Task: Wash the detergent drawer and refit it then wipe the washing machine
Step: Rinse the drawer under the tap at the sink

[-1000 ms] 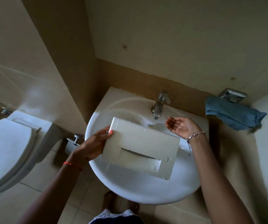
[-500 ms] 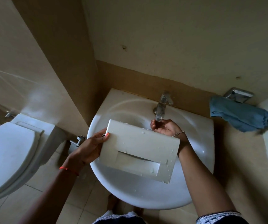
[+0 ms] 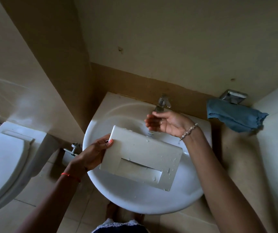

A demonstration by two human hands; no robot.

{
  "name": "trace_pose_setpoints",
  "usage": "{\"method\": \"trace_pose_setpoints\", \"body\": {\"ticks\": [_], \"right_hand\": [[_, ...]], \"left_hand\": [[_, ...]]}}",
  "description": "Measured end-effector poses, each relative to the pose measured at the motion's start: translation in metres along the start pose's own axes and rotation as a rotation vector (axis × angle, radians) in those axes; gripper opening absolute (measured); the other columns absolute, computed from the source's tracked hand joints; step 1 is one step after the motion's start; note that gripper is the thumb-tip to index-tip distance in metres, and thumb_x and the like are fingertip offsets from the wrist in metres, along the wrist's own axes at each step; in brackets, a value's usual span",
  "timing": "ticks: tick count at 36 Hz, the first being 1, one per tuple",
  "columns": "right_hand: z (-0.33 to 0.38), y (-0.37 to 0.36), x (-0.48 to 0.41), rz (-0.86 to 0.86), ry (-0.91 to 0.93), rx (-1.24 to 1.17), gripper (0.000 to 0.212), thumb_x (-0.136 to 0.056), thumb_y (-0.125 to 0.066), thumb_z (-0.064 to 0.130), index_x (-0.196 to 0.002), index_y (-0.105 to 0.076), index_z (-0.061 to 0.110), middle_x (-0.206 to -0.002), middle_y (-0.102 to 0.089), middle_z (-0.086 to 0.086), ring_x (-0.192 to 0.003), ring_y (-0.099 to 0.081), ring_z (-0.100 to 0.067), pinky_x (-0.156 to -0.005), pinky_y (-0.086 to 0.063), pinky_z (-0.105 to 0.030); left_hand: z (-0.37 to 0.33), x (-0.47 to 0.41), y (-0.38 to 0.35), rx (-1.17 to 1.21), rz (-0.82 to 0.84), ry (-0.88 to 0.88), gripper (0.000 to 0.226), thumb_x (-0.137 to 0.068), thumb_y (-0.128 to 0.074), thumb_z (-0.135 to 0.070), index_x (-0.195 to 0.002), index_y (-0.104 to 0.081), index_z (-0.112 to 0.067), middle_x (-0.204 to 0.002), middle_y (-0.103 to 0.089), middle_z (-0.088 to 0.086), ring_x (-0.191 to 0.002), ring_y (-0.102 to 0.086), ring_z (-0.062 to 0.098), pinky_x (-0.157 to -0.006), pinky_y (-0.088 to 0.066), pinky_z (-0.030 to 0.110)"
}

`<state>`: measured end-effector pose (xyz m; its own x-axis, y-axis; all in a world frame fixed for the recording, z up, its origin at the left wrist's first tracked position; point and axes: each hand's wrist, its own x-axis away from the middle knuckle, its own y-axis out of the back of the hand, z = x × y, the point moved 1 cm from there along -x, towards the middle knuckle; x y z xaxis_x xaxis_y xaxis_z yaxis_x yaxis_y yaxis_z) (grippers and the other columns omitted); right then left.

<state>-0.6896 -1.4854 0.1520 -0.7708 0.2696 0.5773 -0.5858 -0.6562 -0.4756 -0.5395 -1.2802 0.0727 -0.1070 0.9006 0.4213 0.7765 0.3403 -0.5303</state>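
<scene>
White and glossy, the toilet (image 3: 4, 165) sits far left; beside it your left grip (image 3: 91, 155) pinches the left edge of the detergent drawer (image 3: 141, 158), thumb on top. It holds the smooth, droplet-beaded rectangular front, with its recessed handle slot, tilted over the round ceramic sink (image 3: 134, 204). Further right, your right grip (image 3: 166, 123) is spread and cupped palm-up, holding nothing, just under the metal tap (image 3: 162, 103), so you seem mid-rinse; next, bring water onto the slippery plastic with a firm hold, leaving the soft crumpled blue cloth (image 3: 233, 116) at far right.
</scene>
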Motion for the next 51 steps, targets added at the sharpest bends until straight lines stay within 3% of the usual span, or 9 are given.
{"method": "trace_pose_setpoints", "body": {"ticks": [7,15,21,29,32,36,42,47,51], "right_hand": [[-0.010,-0.032,0.005,-0.005,-0.010,0.448,0.030,-0.097,-0.039,0.008,-0.086,-0.061,-0.009,-0.076,-0.069,-0.017,-0.068,-0.068,-0.025,-0.075,-0.055,-0.035],[-0.007,0.010,0.041,-0.343,0.065,0.836,0.025,-0.093,-0.049,0.011,-0.083,-0.069,-0.002,-0.075,-0.069,-0.010,-0.066,-0.063,-0.016,-0.062,-0.046,-0.021],[-0.002,0.050,0.042,-0.644,0.159,0.837,0.013,-0.089,-0.057,0.013,-0.078,-0.064,0.010,-0.070,-0.064,-0.006,-0.063,-0.060,-0.015,-0.055,-0.044,-0.020],[0.002,0.055,0.016,-0.793,0.312,0.732,0.018,-0.089,-0.060,0.014,-0.077,-0.064,0.001,-0.074,-0.061,-0.015,-0.054,-0.054,-0.013,-0.049,-0.042,-0.022],[0.004,0.052,0.005,-0.820,0.349,0.746,0.030,-0.090,-0.060,0.018,-0.063,-0.061,0.004,-0.073,-0.062,-0.016,-0.051,-0.053,-0.015,-0.049,-0.043,-0.023],[0.010,0.047,-0.005,-0.843,0.378,0.792,0.042,-0.090,-0.060,0.023,-0.079,-0.064,-0.018,-0.071,-0.064,-0.022,-0.057,-0.056,-0.024,-0.055,-0.042,-0.029],[0.018,0.051,-0.016,-0.874,0.395,0.864,0.048,-0.090,-0.060,0.025,-0.085,-0.061,-0.023,-0.087,-0.061,-0.041,-0.067,-0.048,-0.021,-0.063,-0.039,-0.035],[0.019,0.046,-0.021,-0.857,0.394,0.889,0.037,-0.093,-0.055,0.017,-0.079,-0.067,-0.015,-0.081,-0.068,-0.030,-0.052,-0.053,-0.021,-0.062,-0.048,-0.036],[0.019,0.044,-0.026,-0.866,0.379,0.891,0.035,-0.093,-0.051,0.010,-0.075,-0.065,-0.017,-0.068,-0.066,-0.024,-0.035,-0.053,-0.005,-0.059,-0.051,-0.033]], "left_hand": [[0.000,-0.002,-0.003,0.012,-0.009,0.002,0.035,-0.082,-0.050,-0.019,-0.114,-0.060,-0.015,-0.102,-0.072,0.007,-0.088,-0.070,0.021,-0.070,-0.059,0.035],[0.000,-0.005,0.001,-0.010,-0.017,-0.008,0.036,-0.083,-0.046,-0.017,-0.117,-0.059,-0.017,-0.103,-0.072,0.004,-0.089,-0.070,0.018,-0.068,-0.058,0.033],[0.000,-0.006,0.003,-0.020,-0.017,-0.004,0.036,-0.082,-0.046,-0.018,-0.115,-0.060,-0.018,-0.102,-0.072,0.005,-0.088,-0.070,0.019,-0.067,-0.058,0.034],[-0.002,-0.005,0.007,0.000,-0.042,-0.003,0.035,-0.083,-0.047,-0.018,-0.114,-0.063,-0.020,-0.107,-0.071,0.007,-0.092,-0.069,0.022,-0.068,-0.058,0.035],[-0.003,-0.004,0.009,-0.006,-0.042,0.000,0.036,-0.084,-0.047,-0.019,-0.116,-0.062,-0.019,-0.108,-0.070,0.008,-0.092,-0.069,0.022,-0.069,-0.058,0.035],[-0.003,-0.004,0.010,-0.002,-0.053,-0.004,0.037,-0.083,-0.046,-0.018,-0.117,-0.061,-0.018,-0.108,-0.070,0.009,-0.092,-0.069,0.023,-0.068,-0.058,0.036],[-0.003,-0.004,0.011,0.020,-0.046,0.006,0.037,-0.083,-0.048,-0.019,-0.117,-0.061,-0.017,-0.108,-0.070,0.009,-0.092,-0.069,0.023,-0.070,-0.059,0.036],[-0.003,-0.005,0.012,0.024,-0.045,-0.005,0.035,-0.084,-0.048,-0.018,-0.115,-0.065,-0.021,-0.111,-0.069,0.009,-0.095,-0.068,0.022,-0.071,-0.057,0.034],[-0.003,-0.005,0.013,0.030,-0.043,-0.010,0.035,-0.085,-0.048,-0.018,-0.115,-0.064,-0.021,-0.112,-0.069,0.009,-0.097,-0.068,0.023,-0.072,-0.058,0.035]]}}
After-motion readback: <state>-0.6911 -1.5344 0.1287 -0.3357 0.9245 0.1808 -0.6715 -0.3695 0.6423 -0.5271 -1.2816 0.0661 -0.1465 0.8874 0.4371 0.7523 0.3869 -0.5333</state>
